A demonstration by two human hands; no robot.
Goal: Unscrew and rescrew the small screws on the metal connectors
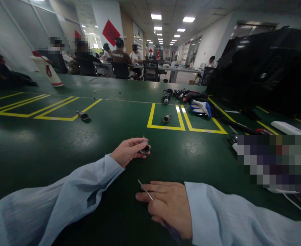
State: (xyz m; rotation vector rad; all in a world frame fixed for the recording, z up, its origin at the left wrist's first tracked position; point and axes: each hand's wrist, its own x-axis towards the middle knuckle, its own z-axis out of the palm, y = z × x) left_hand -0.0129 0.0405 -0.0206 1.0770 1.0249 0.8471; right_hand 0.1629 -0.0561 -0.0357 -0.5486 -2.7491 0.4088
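My left hand [130,150] is closed around a small metal cup-shaped part [145,149], its hollow mouth facing me and a thin stem showing at the top. Lower and to the right, my right hand [167,205] grips a thin-shafted screwdriver [145,190], the shaft pointing up and left. Only a bit of its dark handle end shows below the palm. The tip is apart from the metal part. Two similar cup-shaped parts with short stems lie farther off: one [83,115] at the left, another [166,118] inside a yellow-taped box.
Yellow tape outlines [165,128] mark the green table [109,136]. Cabled tools [185,95] and a blue-white glove [201,108] lie at the back right, near a large black case [258,68]. A paper cup [48,71] stands back left. People sit at desks beyond.
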